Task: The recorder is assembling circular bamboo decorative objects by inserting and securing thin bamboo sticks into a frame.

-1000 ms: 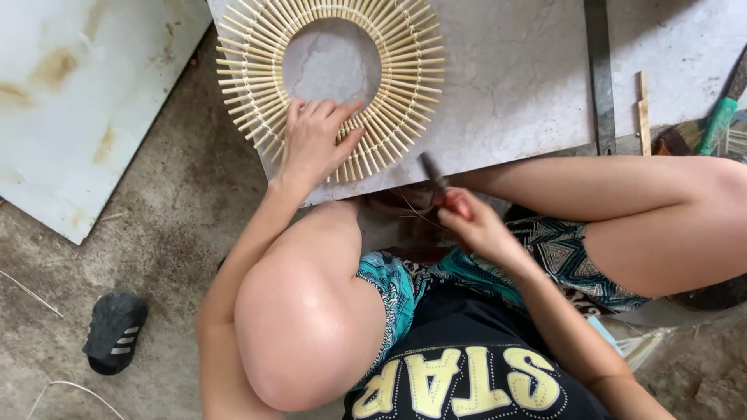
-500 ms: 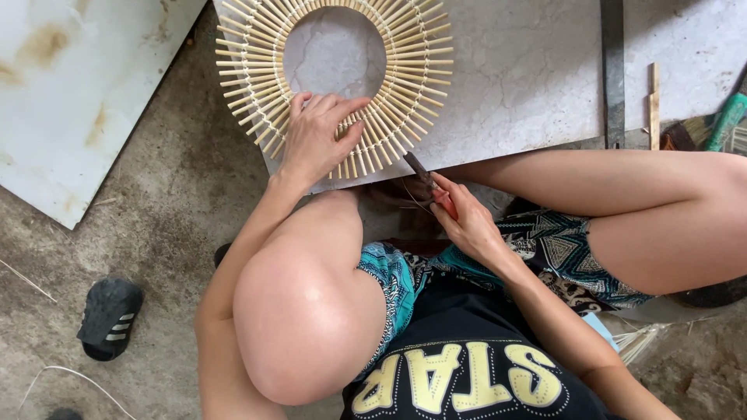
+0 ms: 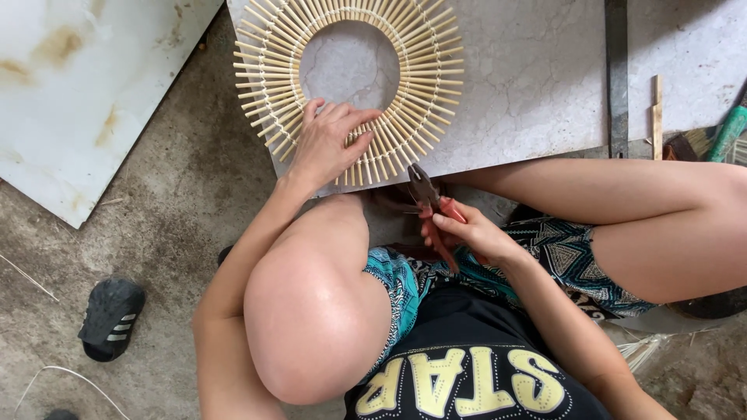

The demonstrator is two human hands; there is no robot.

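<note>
A round ring of pale bamboo sticks (image 3: 424, 85), set like sun rays around an open middle, lies on a grey marble slab (image 3: 537, 85). My left hand (image 3: 327, 144) presses flat on the ring's near edge, fingers spread. My right hand (image 3: 467, 233) grips red-handled pliers (image 3: 430, 206). The pliers' dark jaws point up at the ring's lower edge, just short of the stick tips. My bent knee fills the lower middle of the view.
A stained white board (image 3: 85, 85) lies on the concrete floor at left. A black shoe (image 3: 111, 317) sits at lower left. A dark metal strip (image 3: 616, 74), a thin wooden stick (image 3: 657, 117) and a green-handled tool (image 3: 730, 132) lie at right.
My right hand has brought the pliers up from my lap toward the ring's lower edge. My left hand has stayed pressed on the ring.
</note>
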